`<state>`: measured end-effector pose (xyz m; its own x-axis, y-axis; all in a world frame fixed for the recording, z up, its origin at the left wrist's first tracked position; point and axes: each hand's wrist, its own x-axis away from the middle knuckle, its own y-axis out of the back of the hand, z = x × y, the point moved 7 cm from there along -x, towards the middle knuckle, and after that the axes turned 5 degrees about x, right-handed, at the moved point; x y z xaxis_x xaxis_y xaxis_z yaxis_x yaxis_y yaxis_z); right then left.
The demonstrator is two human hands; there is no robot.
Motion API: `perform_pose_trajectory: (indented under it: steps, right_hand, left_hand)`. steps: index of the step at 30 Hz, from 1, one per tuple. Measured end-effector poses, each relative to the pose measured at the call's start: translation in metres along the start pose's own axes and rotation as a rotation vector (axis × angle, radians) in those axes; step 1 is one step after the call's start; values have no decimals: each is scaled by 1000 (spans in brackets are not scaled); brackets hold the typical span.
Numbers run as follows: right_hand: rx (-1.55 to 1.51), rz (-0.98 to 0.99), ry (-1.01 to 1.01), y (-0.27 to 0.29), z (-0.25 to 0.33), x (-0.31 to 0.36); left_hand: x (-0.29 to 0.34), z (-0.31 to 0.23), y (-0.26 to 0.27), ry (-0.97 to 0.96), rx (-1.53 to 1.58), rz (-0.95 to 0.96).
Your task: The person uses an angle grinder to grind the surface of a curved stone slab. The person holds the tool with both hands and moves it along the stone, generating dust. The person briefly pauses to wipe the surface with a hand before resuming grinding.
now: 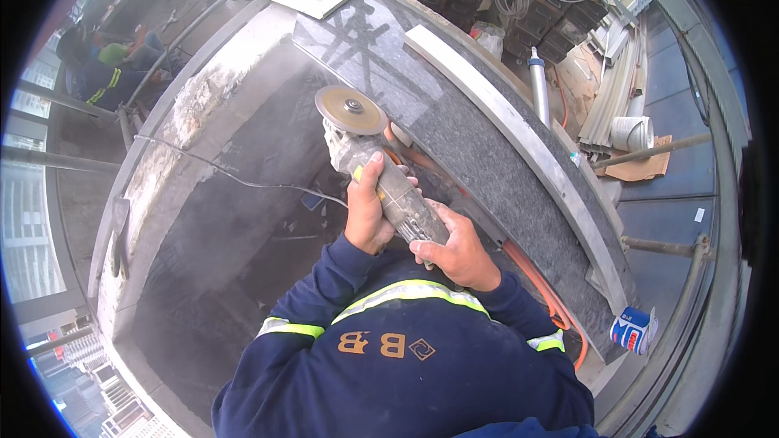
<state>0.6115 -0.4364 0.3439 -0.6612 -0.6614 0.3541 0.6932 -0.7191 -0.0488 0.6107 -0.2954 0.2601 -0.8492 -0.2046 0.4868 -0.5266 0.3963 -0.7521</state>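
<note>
Both my hands hold a dusty grey angle grinder (388,191) in front of my chest. My left hand (369,209) wraps round its body just behind the head. Further back, my right hand (462,249) grips the rear end. A round tan cutting disc (350,109) faces up at the tool's far end; whether it spins I cannot tell. To the right of the grinder lies a long speckled dark grey stone slab (479,150), apart from the disc. A pale straight metal bar (519,150) rests along the slab.
A white L-shaped square (312,0) lies at the slab's far end. An orange hose (535,280) runs beside the slab, and a thin cable (243,178) crosses at left. A blue-and-white can (633,330) stands at right. A person (101,73) crouches beyond the railing at far left.
</note>
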Motion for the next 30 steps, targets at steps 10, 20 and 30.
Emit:
perform_pose_trajectory:
  steps: [10, 20, 30]
  right_hand:
    - [15, -7, 3, -7, 6, -14]
    - [0, -10, 22, -12, 7, -29]
    - [5, -32, 39, -18, 12, -41]
  left_hand:
    - [-6, -16, -6, -44, 33, 50]
    - [-21, -27, -1, 22, 37, 57]
    - [-29, -37, 3, 51, 94, 39]
